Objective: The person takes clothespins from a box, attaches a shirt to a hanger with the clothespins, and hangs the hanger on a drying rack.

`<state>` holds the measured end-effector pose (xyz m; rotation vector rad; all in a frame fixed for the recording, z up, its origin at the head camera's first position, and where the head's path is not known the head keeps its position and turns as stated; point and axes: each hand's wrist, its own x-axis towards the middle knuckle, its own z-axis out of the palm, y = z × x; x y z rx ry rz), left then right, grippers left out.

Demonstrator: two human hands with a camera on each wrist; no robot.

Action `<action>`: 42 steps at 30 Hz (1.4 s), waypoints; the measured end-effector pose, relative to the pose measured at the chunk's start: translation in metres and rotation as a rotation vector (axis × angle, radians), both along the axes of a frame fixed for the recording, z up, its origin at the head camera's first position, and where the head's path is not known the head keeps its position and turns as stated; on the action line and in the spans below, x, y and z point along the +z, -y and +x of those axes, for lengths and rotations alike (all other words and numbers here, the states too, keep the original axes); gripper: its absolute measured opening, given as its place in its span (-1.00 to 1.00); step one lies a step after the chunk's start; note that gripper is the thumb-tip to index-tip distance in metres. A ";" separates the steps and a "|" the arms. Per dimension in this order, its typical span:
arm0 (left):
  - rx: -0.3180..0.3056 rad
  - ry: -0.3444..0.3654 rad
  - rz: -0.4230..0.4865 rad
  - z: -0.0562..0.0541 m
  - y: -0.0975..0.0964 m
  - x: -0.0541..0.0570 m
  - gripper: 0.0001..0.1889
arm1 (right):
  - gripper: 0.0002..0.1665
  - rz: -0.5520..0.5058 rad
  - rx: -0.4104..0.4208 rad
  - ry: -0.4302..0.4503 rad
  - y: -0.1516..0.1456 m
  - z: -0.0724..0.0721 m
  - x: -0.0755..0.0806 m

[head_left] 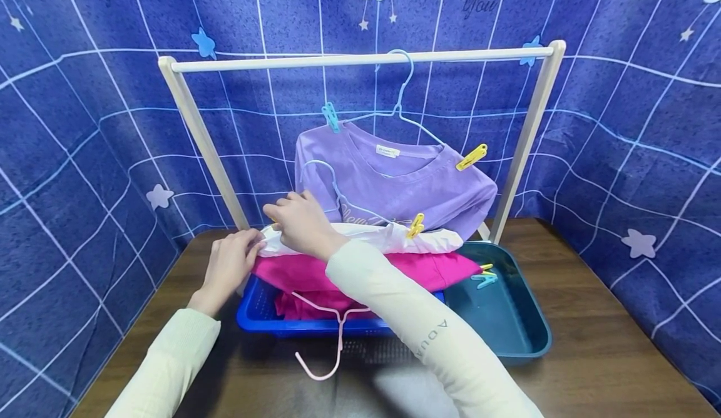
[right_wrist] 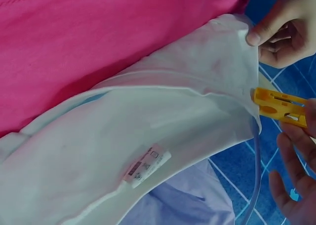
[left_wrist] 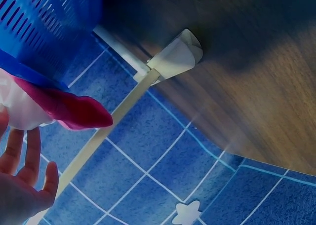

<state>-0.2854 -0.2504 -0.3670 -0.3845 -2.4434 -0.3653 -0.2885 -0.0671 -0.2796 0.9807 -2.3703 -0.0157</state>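
A white shirt [head_left: 366, 238] with a neck label hangs over a blue hanger [head_left: 336, 183], a yellow clothespin [head_left: 415, 225] on its right shoulder in the head view. At the opposite shoulder my right hand [head_left: 306, 223] pinches another yellow clothespin [right_wrist: 279, 106], its tip on the cloth and hanger wire. Just beside it, my left hand [head_left: 230, 263] pinches the edge of the white cloth between thumb and fingers. Bright pink fabric [head_left: 417, 269] lies directly under the shirt, and a pink hanger [head_left: 341, 324] sticks out toward me below it.
A blue basket [head_left: 265, 325] holds more pink cloth. Right of it, a dark green tub [head_left: 507, 318] contains yellow and blue clothespins [head_left: 484, 278]. Behind stands a rack with a white bar [head_left: 270, 62], from which a purple shirt [head_left: 388, 180] hangs, clipped at both shoulders.
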 end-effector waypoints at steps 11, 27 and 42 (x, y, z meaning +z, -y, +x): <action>-0.012 -0.014 -0.005 -0.002 0.000 0.000 -0.94 | -0.71 0.021 -0.054 0.025 0.008 0.001 -0.001; -0.039 -0.042 -0.004 0.001 0.001 0.003 -0.95 | -0.69 0.092 -0.084 0.080 0.009 -0.002 -0.009; -0.025 -0.015 -0.008 0.000 0.001 0.003 -0.93 | -0.69 0.025 -0.065 0.145 -0.010 -0.001 -0.003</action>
